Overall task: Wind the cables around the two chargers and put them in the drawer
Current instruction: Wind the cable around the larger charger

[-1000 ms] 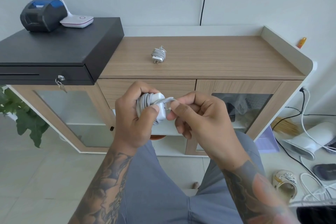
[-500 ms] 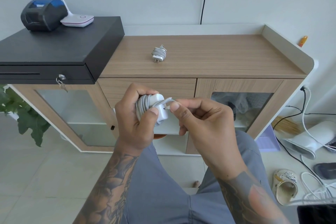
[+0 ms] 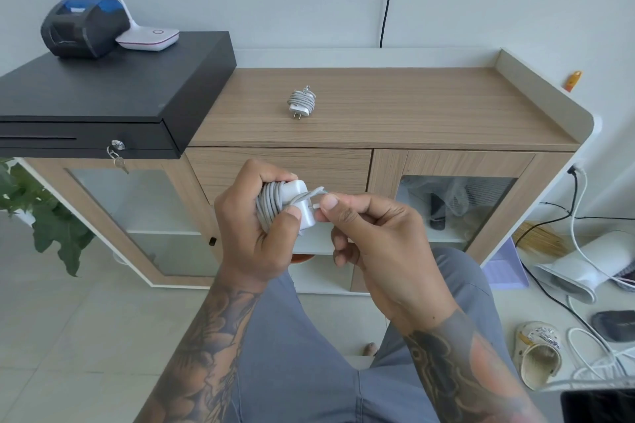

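My left hand [image 3: 256, 223] grips a white charger [image 3: 298, 197] with grey cable wound around its body. My right hand [image 3: 371, 230] pinches the loose cable end [image 3: 314, 194] between thumb and forefinger, right beside the charger's corner. A second charger [image 3: 300, 102], its cable wound around it and its prongs pointing toward me, lies on the wooden cabinet top [image 3: 412, 106]. The cabinet's drawer front [image 3: 281, 165] is shut, just behind my hands.
A black cash drawer [image 3: 103, 93] with a key sits at the left, carrying a receipt printer [image 3: 82, 26] and a white lamp base [image 3: 147, 39]. Glass cabinet doors are below. A plant stands at the left; cables, a slipper and appliances lie on the floor at the right.
My right hand has drawn the cable end a little closer to the charger's corner. The left hand keeps the same grip. The view has shifted slightly.
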